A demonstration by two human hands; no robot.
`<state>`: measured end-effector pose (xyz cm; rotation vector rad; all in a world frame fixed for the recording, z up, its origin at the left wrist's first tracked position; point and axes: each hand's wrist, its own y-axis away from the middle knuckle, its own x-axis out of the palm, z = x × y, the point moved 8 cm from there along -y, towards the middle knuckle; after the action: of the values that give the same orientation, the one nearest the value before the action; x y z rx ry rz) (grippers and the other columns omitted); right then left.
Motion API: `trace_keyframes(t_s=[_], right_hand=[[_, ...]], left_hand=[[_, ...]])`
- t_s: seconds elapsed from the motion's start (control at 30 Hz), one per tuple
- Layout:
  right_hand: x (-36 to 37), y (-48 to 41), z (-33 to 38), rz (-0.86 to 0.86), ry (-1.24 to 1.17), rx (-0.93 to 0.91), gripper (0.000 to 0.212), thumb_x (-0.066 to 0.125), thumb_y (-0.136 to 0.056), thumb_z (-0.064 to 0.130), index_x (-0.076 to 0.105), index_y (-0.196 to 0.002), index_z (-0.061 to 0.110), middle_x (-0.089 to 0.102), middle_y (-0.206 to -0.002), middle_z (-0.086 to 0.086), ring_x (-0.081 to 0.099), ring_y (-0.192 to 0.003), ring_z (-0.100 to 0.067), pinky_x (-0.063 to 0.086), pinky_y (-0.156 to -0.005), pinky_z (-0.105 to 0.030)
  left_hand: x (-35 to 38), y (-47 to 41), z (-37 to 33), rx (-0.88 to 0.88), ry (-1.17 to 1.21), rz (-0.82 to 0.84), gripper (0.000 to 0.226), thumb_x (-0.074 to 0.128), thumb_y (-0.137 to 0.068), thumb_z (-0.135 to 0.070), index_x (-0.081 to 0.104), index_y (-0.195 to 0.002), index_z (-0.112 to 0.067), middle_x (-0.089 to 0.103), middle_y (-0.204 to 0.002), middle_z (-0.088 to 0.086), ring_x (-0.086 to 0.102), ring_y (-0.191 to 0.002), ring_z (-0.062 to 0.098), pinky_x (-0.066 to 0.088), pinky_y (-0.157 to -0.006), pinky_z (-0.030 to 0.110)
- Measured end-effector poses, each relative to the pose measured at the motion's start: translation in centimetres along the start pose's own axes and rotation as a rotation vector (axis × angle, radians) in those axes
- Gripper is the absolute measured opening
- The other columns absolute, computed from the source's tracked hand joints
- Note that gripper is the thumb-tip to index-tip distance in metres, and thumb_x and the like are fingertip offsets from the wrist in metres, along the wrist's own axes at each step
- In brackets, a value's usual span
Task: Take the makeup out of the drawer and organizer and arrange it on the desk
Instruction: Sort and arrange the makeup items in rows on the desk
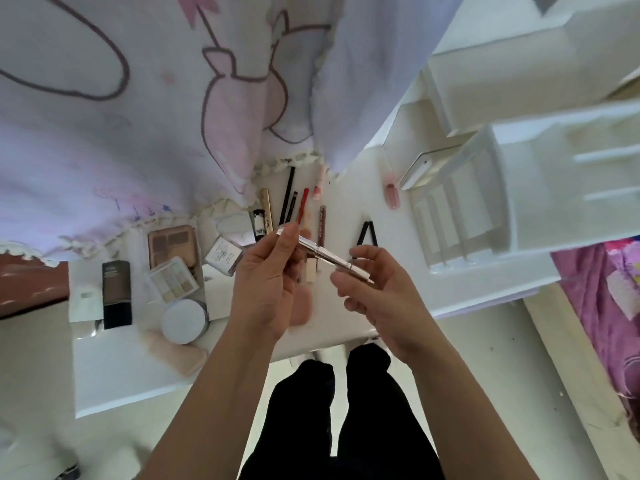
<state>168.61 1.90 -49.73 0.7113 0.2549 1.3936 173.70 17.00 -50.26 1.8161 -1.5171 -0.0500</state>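
A slim silver makeup pen (320, 252) is held above the white desk (114, 372) by both hands. My left hand (266, 282) pinches its left end, and my right hand (374, 292) grips its right end. Behind the hands several pencils and tubes (294, 202) lie in a row on the desk. Eyeshadow palettes (171, 249), a dark foundation bottle (116, 292) and a round white jar (183, 318) lie to the left. A pink lip gloss tube (391, 192) lies near the clear organizer (453, 216).
A white multi-tier organizer (540, 174) stands at the right on the desk. A pale printed curtain (138, 98) hangs behind the desk. Two black sticks (367, 233) lean together beside the organizer. A pink puff (180, 355) lies near the front edge. My dark-trousered legs (339, 410) are below.
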Motion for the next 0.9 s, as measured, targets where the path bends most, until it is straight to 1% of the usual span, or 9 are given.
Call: trace_keyframes(t_s=[0.07, 0.13, 0.27, 0.3, 0.37, 0.47, 0.53, 0.7, 0.9], right_hand=[[0.9, 0.9, 2.8, 0.051, 0.022, 0.016, 0.042, 0.074, -0.082, 0.043, 0.065, -0.115, 0.018, 0.073, -0.089, -0.004, 0.060, -0.062, -0.018, 0.042, -0.053, -0.026], [1.6, 1.7, 5.6, 0.067, 0.137, 0.005, 0.048, 0.054, -0.092, 0.058, 0.073, -0.101, 0.015, 0.072, -0.080, -0.013, 0.056, -0.052, -0.017, 0.035, -0.045, -0.024], [1.8, 3.3, 10.7, 0.043, 0.102, -0.207, 0.010, 0.067, -0.093, 0.021, 0.063, -0.099, 0.014, 0.067, -0.085, -0.008, 0.059, -0.055, -0.014, 0.041, -0.047, -0.021], [2.0, 3.8, 11.7, 0.066, 0.047, -0.234, 0.020, 0.072, -0.089, 0.015, 0.060, -0.106, 0.015, 0.067, -0.091, -0.005, 0.062, -0.061, -0.015, 0.044, -0.050, -0.023], [2.7, 4.6, 13.1, 0.135, 0.013, -0.245, 0.032, 0.073, -0.088, 0.028, 0.061, -0.114, 0.016, 0.068, -0.097, -0.003, 0.062, -0.065, -0.017, 0.045, -0.051, -0.024], [3.8, 5.6, 14.0, 0.172, 0.203, -0.215, 0.052, 0.048, -0.096, 0.055, 0.071, -0.104, 0.009, 0.071, -0.077, -0.010, 0.053, -0.050, -0.017, 0.034, -0.044, -0.023], [4.0, 6.1, 14.3, 0.160, 0.240, -0.247, 0.048, 0.051, -0.097, 0.047, 0.071, -0.093, 0.004, 0.065, -0.066, -0.008, 0.048, -0.047, -0.014, 0.032, -0.044, -0.022], [3.2, 6.9, 14.4, 0.148, 0.158, -0.333, 0.005, 0.068, -0.092, 0.019, 0.070, -0.094, 0.014, 0.058, -0.071, -0.003, 0.048, -0.054, -0.014, 0.039, -0.051, -0.022], [2.6, 7.0, 13.2, 0.141, 0.167, -0.309, 0.016, 0.061, -0.097, 0.024, 0.072, -0.108, 0.019, 0.068, -0.084, -0.003, 0.059, -0.066, -0.016, 0.046, -0.058, -0.025]], left_hand=[[2.0, 1.0, -2.5, 0.035, 0.017, 0.017, 0.015, 0.070, -0.077, -0.023, 0.074, -0.084, -0.010, 0.064, -0.072, 0.001, 0.051, -0.059, 0.006, 0.046, -0.055, 0.013], [4.0, 2.2, -4.9, 0.082, 0.017, 0.041, 0.011, 0.071, -0.076, -0.023, 0.076, -0.079, -0.013, 0.065, -0.070, -0.002, 0.051, -0.060, 0.006, 0.047, -0.056, 0.013], [6.6, 4.2, -9.4, 0.197, 0.039, 0.060, 0.011, 0.071, -0.078, -0.021, 0.074, -0.080, -0.011, 0.064, -0.070, -0.001, 0.054, -0.060, 0.006, 0.048, -0.056, 0.014], [7.0, 4.8, -10.3, 0.217, 0.046, 0.063, 0.012, 0.071, -0.079, -0.020, 0.072, -0.082, -0.009, 0.064, -0.071, 0.001, 0.055, -0.059, 0.006, 0.049, -0.056, 0.015], [7.8, 5.9, -11.6, 0.246, 0.042, 0.071, 0.014, 0.069, -0.080, -0.021, 0.070, -0.084, -0.008, 0.062, -0.072, 0.003, 0.055, -0.057, 0.006, 0.049, -0.054, 0.015], [8.4, 7.4, -12.6, 0.291, 0.036, 0.073, 0.011, 0.071, -0.077, -0.023, 0.075, -0.079, -0.013, 0.061, -0.073, 0.003, 0.054, -0.058, 0.006, 0.049, -0.055, 0.015], [8.3, 8.1, -13.1, 0.311, 0.040, 0.062, 0.009, 0.071, -0.077, -0.023, 0.076, -0.075, -0.016, 0.061, -0.071, 0.002, 0.052, -0.059, 0.006, 0.049, -0.056, 0.015], [7.3, 8.8, -13.4, 0.325, 0.051, 0.010, 0.008, 0.067, -0.085, -0.017, 0.071, -0.086, -0.010, 0.067, -0.068, -0.003, 0.059, -0.058, 0.004, 0.050, -0.054, 0.015], [7.1, 8.5, -12.4, 0.302, 0.042, 0.016, 0.014, 0.069, -0.082, -0.019, 0.072, -0.090, -0.008, 0.066, -0.074, 0.000, 0.057, -0.061, 0.005, 0.051, -0.056, 0.015]])
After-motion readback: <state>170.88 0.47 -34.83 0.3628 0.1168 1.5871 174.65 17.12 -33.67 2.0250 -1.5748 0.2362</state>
